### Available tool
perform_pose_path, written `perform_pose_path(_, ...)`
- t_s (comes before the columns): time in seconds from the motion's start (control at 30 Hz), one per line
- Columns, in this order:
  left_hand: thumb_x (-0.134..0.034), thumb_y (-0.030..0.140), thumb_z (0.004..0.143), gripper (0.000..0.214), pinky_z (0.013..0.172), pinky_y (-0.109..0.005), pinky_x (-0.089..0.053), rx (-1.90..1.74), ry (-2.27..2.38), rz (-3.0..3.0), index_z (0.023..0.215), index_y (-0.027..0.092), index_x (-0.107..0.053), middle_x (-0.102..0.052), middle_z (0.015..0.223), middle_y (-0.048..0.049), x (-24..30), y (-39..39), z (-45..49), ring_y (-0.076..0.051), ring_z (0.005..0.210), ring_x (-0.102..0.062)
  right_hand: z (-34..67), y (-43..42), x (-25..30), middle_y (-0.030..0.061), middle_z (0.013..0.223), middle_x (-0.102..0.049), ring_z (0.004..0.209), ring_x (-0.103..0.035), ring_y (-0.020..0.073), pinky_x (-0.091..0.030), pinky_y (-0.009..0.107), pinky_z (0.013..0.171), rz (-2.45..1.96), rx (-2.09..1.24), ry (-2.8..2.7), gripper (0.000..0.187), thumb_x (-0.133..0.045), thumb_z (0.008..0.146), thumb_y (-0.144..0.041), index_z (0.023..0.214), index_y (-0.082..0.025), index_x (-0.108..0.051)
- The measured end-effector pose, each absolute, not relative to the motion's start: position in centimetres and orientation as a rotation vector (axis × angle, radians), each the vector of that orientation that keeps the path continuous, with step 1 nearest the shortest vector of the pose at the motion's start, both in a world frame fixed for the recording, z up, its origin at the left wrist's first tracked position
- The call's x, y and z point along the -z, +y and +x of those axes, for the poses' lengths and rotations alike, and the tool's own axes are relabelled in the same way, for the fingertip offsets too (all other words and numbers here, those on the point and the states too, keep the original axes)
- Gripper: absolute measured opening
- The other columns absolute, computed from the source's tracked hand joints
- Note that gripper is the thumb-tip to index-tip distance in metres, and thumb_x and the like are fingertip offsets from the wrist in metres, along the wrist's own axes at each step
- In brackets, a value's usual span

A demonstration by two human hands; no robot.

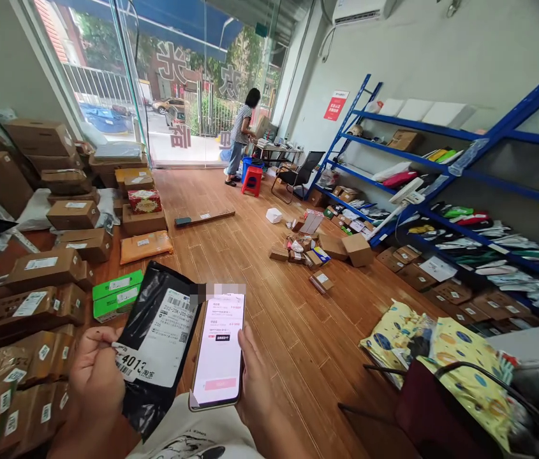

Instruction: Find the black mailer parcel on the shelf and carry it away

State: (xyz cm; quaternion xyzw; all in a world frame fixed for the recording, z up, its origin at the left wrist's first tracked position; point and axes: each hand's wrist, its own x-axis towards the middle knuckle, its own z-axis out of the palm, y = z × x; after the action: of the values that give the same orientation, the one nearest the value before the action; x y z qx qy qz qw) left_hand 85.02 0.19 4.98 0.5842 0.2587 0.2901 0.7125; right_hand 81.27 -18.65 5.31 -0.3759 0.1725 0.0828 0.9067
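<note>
My left hand is closed around a black plastic mailer bag with a white shipping label and a sticker reading 4013. My right hand grips a smartphone upright, its lit screen showing a pink and white app page. The phone sits just right of the bag, both held low in front of me over a wooden floor. A white printed shirt shows at the bottom edge.
Stacked cardboard parcels and green boxes line the left. Blue shelving with packets runs along the right, small boxes scattered before it. A person stands at a far desk near a red stool. A chair with yellow fabric is near right.
</note>
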Motion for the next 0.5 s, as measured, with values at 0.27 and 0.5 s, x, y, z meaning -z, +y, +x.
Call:
perform_pose_path(0.27,-0.061,0.029,0.038,0.029,0.050,-0.018,-0.041,-0.438,0.602,1.214,0.063,0.019,-0.047,-0.057,0.061,0.0048,-5.2,-1.4,84.4,-0.012,0.059,-0.051,81.5,-18.3,-4.3,0.0075,0.111,-0.071,0.102,-0.066,0.0260,-0.052,0.038,0.091,-0.741,-0.154,0.507,0.078,-0.083,0.046,-0.069,0.102,-0.019,-0.062)
perform_pose_path(0.5,-0.059,0.026,0.038,0.029,0.049,-0.021,-0.043,-0.557,0.585,1.169,0.063,0.020,-0.045,-0.057,0.059,0.0050,-5.4,-0.9,85.4,-0.013,0.055,-0.051,81.7,-19.5,-3.6,0.0031,0.083,-0.072,0.085,-0.067,0.0249,-0.051,0.043,0.086,-0.491,-0.303,0.308,0.063,-0.072,0.063,-0.071,0.098,-0.019,-0.066)
